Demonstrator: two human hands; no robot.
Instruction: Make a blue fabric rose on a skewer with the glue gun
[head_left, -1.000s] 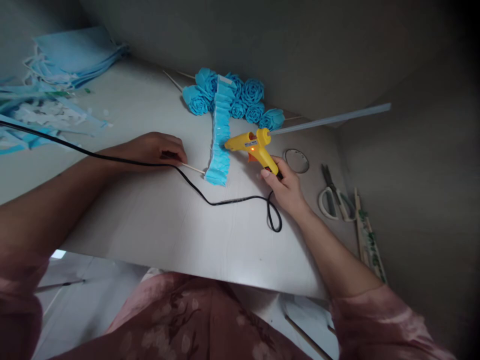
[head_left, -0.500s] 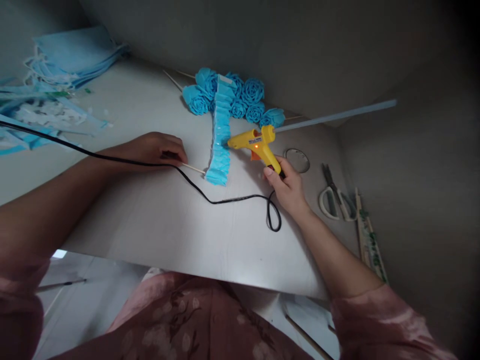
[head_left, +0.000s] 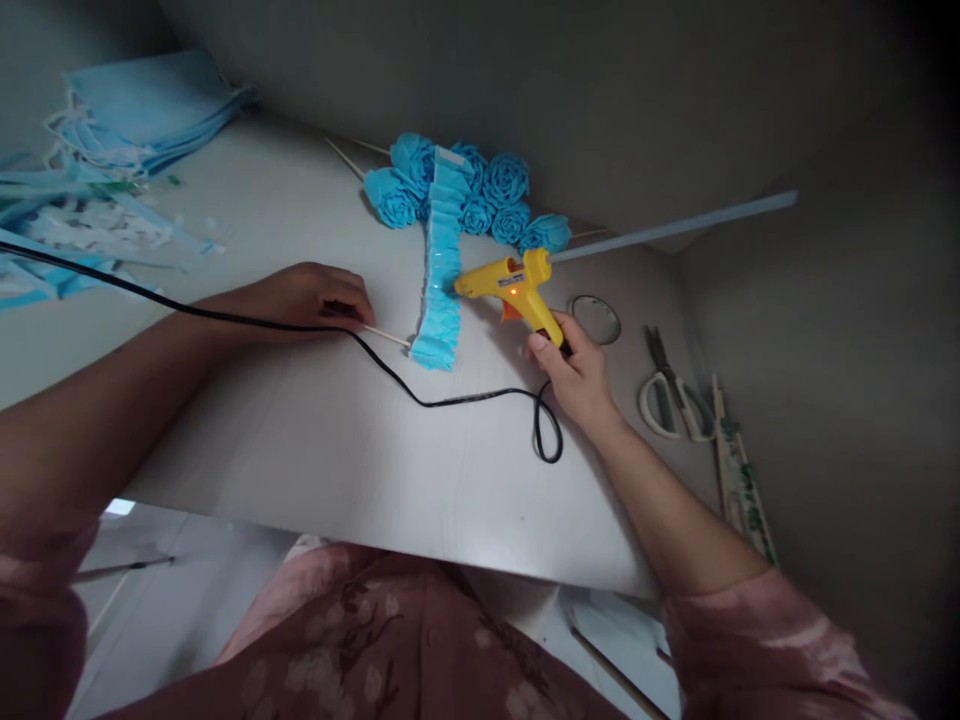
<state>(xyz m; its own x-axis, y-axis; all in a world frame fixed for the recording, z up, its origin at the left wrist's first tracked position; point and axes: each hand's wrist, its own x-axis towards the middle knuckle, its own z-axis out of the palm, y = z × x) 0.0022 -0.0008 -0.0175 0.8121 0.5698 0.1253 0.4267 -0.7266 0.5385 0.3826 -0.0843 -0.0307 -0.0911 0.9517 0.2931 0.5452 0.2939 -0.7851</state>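
My left hand (head_left: 322, 300) is closed on a thin wooden stick (head_left: 388, 336), whose far end meets the lower end of a pleated light-blue strip (head_left: 441, 250). The strip lies lengthwise on the table, its top end over a cluster of blue flowers. In my right hand (head_left: 574, 365) is a yellow glue gun (head_left: 517, 285), gripped by its handle, thumb on the near side. Its nozzle is at the strip's right edge; whether it touches, I cannot tell. A long clear glue stick (head_left: 675, 230) sticks out of its back, and a small orange light glows on its side.
Blue flowers (head_left: 506, 180) on sticks lie by the wall. A stack of blue masks (head_left: 150, 105) and white-blue scraps (head_left: 97, 220) are at left. Scissors (head_left: 675, 395), a roll of tape (head_left: 596, 318) and wrapped sticks (head_left: 742, 480) lie right. A black cord (head_left: 465, 400) crosses the table and my left wrist.
Almost nothing differs. The glue stick's back end has risen very slightly; both hands and the strip stay in place.
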